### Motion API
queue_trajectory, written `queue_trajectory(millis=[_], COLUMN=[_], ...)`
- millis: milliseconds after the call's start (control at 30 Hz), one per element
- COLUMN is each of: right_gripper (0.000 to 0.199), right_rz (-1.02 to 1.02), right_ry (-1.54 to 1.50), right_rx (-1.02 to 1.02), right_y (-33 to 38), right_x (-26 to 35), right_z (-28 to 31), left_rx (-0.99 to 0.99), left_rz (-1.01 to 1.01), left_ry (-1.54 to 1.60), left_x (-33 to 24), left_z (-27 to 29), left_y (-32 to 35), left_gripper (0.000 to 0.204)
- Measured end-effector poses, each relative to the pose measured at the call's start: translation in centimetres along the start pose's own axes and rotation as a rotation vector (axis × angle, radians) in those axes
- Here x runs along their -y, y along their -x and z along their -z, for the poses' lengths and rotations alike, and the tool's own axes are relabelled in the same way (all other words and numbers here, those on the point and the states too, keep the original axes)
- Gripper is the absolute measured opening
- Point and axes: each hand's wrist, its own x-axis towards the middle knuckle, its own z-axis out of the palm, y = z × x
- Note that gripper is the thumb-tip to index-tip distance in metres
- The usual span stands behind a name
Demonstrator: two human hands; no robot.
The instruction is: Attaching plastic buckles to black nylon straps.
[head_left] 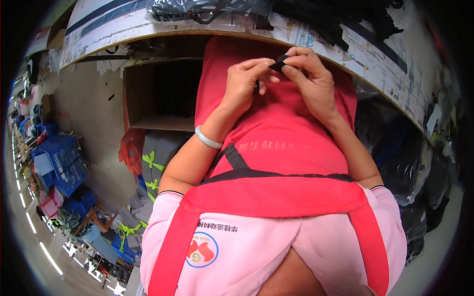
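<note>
Black piece: a small, dark, soft-looking scrap [279,64], held up between both hands over the lap, just short of the surface's near edge; its exact shape is mostly covered.
Left hand [242,84]: fingers grasping the left end of the black piece, thumb and forefinger pinched together; a second dark bit [256,88] shows by the lower fingers, and whether it joins the piece I cannot tell.
Right hand [314,81]: fingers grasping the other end, thumb below and fingertips above.
Left wrist: a pale bracelet [208,138].
Clothing: a red apron [276,126] over a pink shirt [247,251].
Surface [106,39]: a pale top with blue markings, beyond the hands; on it a plastic-wrapped bundle [212,11] and, to the right, black cloth pieces [340,22].
Under the surface, left: an open cardboard box [131,93] on its side, with a red plastic bag [132,148] near it.
Beside the left arm: grey bundles [165,148] with bright green ties [154,162].
Right of the lap: black plastic bags [402,163].
Far left: a blue crate [64,160] on the floor [106,133].
</note>
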Motion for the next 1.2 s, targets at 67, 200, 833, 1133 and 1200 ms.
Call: queue_trajectory(millis=[67,200,833,1133,1200], right_gripper=[0.011,0.011,0.024,0.021,0.021], right_rz=[0.024,-0.005,-0.657,-0.498,-0.483], right_ry=[-0.084,-0.022,0.012,-0.143,-0.127], right_rx=[0.057,-0.015,0.204,0.089,0.074], right_y=[-0.4,-0.7,0.1,0.2,0.2], right_x=[0.8,-1.9,0.2,-1.8,-1.9], right_z=[0.2,0.3,1.3,0.5,0.4], left_rx=[0.031,0.04,-0.04,0.025,0.031], left_rz=[-0.127,0.009,-0.338,-0.228,-0.25], left_ry=[-0.091,-0.04,-0.203,-0.028,-0.054], left_x=[-0.5,-0.5,0.8,1.1,1.2], left_z=[0.0,-1.0,-0.4,0.3,0.1], left_y=[0.1,0.8,0.5,0.8,0.8], left_gripper=[0.025,0.026,0.023,0.024,0.024])
